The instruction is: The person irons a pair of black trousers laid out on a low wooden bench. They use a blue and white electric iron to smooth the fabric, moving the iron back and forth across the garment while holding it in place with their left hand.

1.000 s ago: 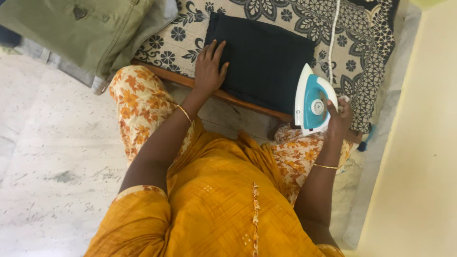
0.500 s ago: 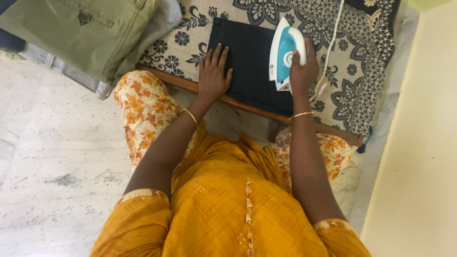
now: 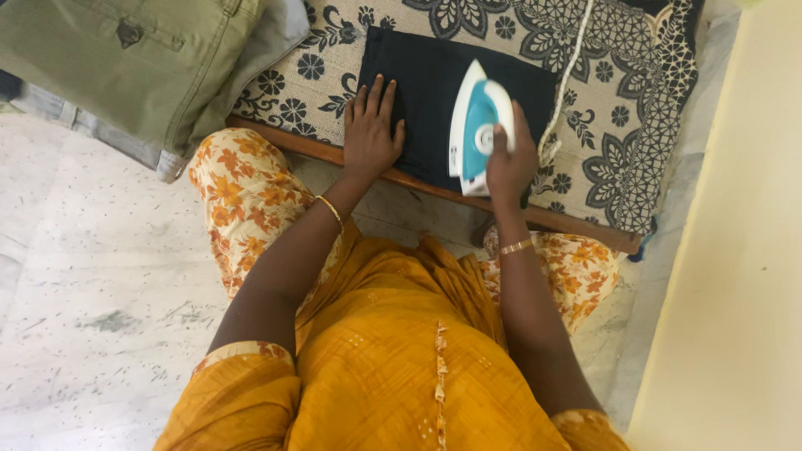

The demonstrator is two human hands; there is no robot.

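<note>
A folded dark navy garment (image 3: 434, 75) lies on a low board covered with a beige cloth printed with black flowers (image 3: 610, 117). My left hand (image 3: 370, 132) rests flat on the garment's near left corner, fingers spread. My right hand (image 3: 505, 159) grips the handle of a white and teal electric iron (image 3: 474, 125), which sits on the garment near its front edge, tip pointing away from me. The iron's white cord (image 3: 571, 75) runs up and away across the cloth.
Folded olive trousers (image 3: 142, 58) lie on a grey garment at the upper left. The board's wooden edge (image 3: 576, 224) runs in front of my knees. Speckled stone floor (image 3: 100, 284) spreads to the left; a cream wall (image 3: 735, 276) stands on the right.
My right hand brought the iron from the board's right edge onto the dark garment, then drew it back toward me and slightly left. My left hand stayed on the garment's corner.
</note>
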